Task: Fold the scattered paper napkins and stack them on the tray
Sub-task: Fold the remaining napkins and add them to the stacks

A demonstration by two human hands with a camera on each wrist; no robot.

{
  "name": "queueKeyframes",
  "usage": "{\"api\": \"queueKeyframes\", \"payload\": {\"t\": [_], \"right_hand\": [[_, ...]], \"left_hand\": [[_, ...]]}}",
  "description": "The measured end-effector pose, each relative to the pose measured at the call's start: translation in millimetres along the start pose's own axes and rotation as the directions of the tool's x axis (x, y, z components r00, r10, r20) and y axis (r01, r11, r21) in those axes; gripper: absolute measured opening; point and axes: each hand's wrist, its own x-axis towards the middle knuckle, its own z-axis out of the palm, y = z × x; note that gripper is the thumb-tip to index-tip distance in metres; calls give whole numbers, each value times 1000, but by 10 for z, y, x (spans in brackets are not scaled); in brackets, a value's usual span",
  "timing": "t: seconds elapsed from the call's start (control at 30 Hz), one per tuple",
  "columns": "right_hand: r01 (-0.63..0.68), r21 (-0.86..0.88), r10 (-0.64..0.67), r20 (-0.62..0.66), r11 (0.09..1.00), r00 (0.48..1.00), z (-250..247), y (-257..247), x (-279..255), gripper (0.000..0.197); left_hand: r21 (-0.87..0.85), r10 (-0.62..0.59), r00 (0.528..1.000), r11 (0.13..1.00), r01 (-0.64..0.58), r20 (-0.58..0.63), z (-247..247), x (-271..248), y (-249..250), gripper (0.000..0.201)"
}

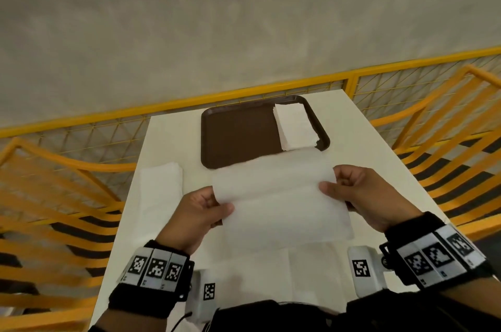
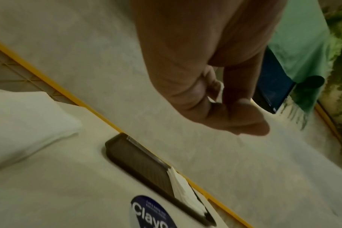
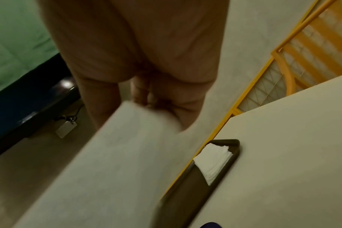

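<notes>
Napkin [image 1: 282,196] hangs in the air just short of the tray [image 1: 238,131], the left hand [image 1: 202,209] pinching its left edge, the right hand [image 1: 357,193] its right. Thin paper may tear or crease crooked if the hands pull unevenly. A folded stack [image 1: 295,125] sits at the tray's right end; unfolded napkins [image 1: 160,185] lie left of the tray on the desk [image 1: 379,147]. Both wrist views are blurred; fingertips behind the paper are hidden.
</notes>
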Motion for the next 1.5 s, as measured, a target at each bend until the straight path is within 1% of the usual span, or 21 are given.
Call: {"api": "queueKeyframes", "payload": {"t": [0.17,0.23,0.27,0.37,0.43,0.5,0.57,0.6,0.67,0.73,0.8,0.87,0.93,1.0,1.07,1.13,1.2,1.23,1.3,1.37,1.5], "right_hand": [[-20,105,8,119,994,993,-26,72,26,30],[-29,150,12,117,988,993,-6,73,45,12],[-37,171,19,105,985,994,2,80,56,16],[-73,204,55,91,976,994,22,80,65,31],[-81,225,64,83,971,994,35,78,67,34],[-34,159,28,38,987,999,48,83,71,35],[105,-91,-105,4,990,994,73,74,54,27],[204,-235,-207,14,950,978,92,63,37,20],[397,-463,-403,90,792,911,159,16,4,8],[563,-590,-534,247,579,808,235,-3,-1,10],[675,-622,-574,405,398,712,330,-29,-5,10],[744,-606,-584,507,281,633,452,-69,-27,9],[778,-584,-604,540,233,586,553,-60,-34,8],[750,-588,-614,480,304,626,579,-17,-9,13],[693,-618,-602,408,370,686,534,47,18,19],[655,-646,-575,383,392,723,451,122,25,18],[621,-653,-534,369,433,761,345,200,16,18],[603,-657,-518,356,453,778,297,245,15,18],[558,-681,-478,332,475,813,218,327,19,10],[508,-707,-435,306,492,847,164,424,21,24],[384,-756,-300,256,530,919,97,606,53,19]], "left_hand": [[6,71,992,997,-72,102,-138,-32,135,43],[4,77,990,997,-78,119,-183,-42,174,53],[12,82,990,996,-84,114,-204,-40,180,53],[60,88,991,994,-94,99,-212,-44,225,16],[114,97,991,988,-107,91,-224,-53,235,16],[187,96,991,976,-112,94,-262,-49,225,21],[264,82,990,958,-109,111,-295,-62,235,24],[350,96,989,927,-131,117,-310,-65,242,25],[594,141,975,775,-215,170,-288,-87,279,26],[735,109,962,626,-262,251,-203,-107,276,52],[783,62,951,553,-286,303,-86,-106,200,79],[795,98,925,482,-367,368,16,-90,49,70],[813,150,928,450,-371,341,54,-53,-86,38],[807,151,968,534,-251,201,-12,20,-171,23],[734,151,987,676,-70,-44,-195,142,-205,17],[597,92,940,792,131,-327,-507,294,-202,26],[484,-17,853,817,313,-522,-904,451,-196,40],[433,-82,811,812,392,-580,-1086,529,-202,46],[430,-159,768,750,503,-620,-1372,660,-199,57],[527,-183,758,617,584,-626,-1523,762,-171,55],[636,-208,754,427,643,-622,-1631,953,-150,58]]}}
